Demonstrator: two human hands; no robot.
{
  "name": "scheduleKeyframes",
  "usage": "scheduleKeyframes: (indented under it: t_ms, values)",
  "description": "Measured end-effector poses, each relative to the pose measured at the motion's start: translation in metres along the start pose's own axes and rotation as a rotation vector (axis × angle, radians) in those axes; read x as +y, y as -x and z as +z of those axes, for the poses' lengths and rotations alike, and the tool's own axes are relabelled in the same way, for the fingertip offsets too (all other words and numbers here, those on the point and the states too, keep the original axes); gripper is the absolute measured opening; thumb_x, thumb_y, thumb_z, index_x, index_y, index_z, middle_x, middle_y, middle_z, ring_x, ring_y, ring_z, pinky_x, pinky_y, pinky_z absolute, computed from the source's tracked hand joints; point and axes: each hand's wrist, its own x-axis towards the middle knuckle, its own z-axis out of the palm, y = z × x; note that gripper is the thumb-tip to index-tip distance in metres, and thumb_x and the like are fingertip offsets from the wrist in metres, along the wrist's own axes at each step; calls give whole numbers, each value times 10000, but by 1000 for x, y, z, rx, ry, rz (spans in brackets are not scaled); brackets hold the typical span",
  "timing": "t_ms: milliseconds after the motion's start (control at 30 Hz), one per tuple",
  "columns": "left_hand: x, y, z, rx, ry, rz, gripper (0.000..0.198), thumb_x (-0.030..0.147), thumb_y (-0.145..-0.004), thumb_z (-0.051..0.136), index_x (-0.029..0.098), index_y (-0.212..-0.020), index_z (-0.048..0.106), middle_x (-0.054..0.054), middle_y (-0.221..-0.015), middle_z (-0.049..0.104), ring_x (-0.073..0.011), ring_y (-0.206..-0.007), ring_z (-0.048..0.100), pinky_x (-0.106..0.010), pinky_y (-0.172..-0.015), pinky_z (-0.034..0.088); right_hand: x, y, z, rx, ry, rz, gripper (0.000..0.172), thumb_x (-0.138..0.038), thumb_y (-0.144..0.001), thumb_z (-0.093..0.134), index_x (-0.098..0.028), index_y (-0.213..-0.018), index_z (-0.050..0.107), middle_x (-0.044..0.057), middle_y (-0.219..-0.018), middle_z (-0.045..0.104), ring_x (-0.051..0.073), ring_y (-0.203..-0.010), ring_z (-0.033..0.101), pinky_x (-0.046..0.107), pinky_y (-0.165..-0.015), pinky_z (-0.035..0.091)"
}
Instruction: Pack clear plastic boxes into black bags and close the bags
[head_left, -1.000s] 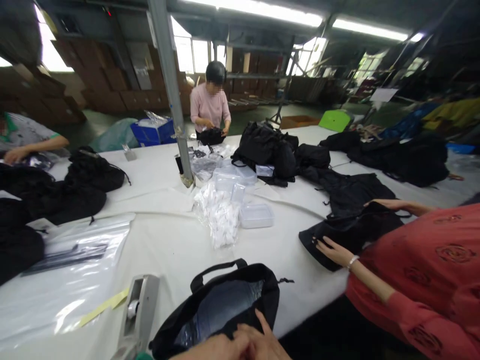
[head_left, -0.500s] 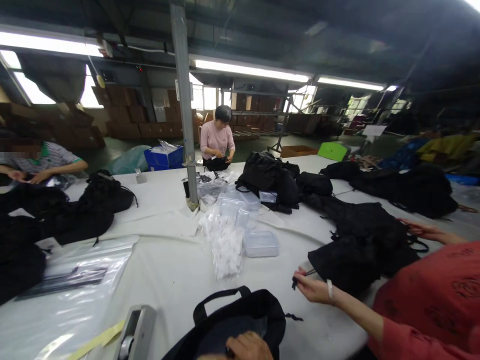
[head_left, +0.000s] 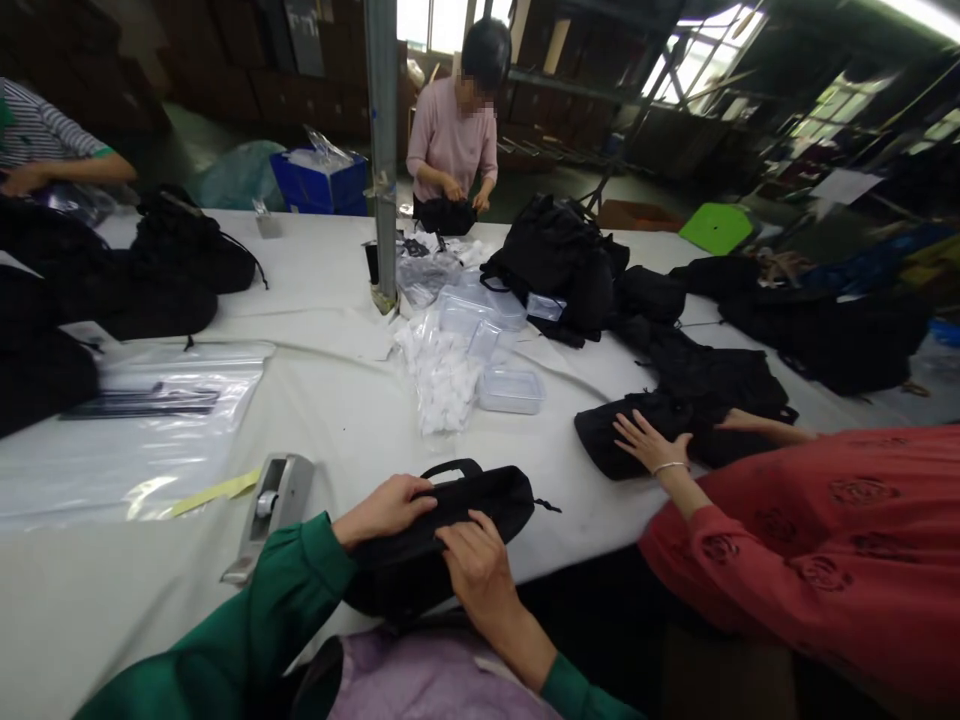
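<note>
A black fabric bag [head_left: 420,575] with a short loop handle and a dark cord at its right end lies at the table's front edge, close to my body. My left hand [head_left: 386,510] grips the bag's upper edge near the handle, fingers partly folded into the cloth. Lower and to the right, my right hand [head_left: 476,560] pinches the near edge with curled fingers. The bag's opening looks narrow between the two hands. Its underside is hidden.
A tape dispenser [head_left: 274,510] with yellow tape stands left, beside clear plastic bags [head_left: 202,430]. Ahead lie white packets [head_left: 442,385] and a clear plastic box [head_left: 511,390]. A co-worker in red [head_left: 817,520] handles black bags at right; a metal post [head_left: 384,150] rises mid-table.
My view has tilted down, bringing both forearms into sight. The bag's opening, wide before, is now drawn narrow between my hands. The co-worker in red has let go of a cord and pressed a hand on a bag.
</note>
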Motion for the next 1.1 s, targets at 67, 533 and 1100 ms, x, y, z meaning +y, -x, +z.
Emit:
scheduleKeyframes:
  t_ms: [67,533,1100]
  values:
    - [-3,3,-1,-16,49,-6,327,368,-898,414,158,-828,655,-23,-755,677,-175,-708,586,-253,-657,445,-1,-3,1,11,0,8,242,-84,-909,437,-197,-966,642,22,-793,697,160,-763,639,414,-976,444]
    - [6,24,3,-24,9,2,231,246,-899,411,205,-893,639,-55,-879,700,-203,-796,618,-283,-770,425,4,-7,8,94,-17,96,168,-199,-959,496,-188,-917,658,44,-794,724,183,-749,664,409,-887,480]
    - [4,11,11,10,-101,-63,215,178,-866,437,187,-865,651,-94,-857,707,-232,-799,644,-305,-721,422,13,-26,6,3,-33,193,135,-278,-936,561,-196,-908,665,48,-791,724,212,-748,662,356,-726,467]
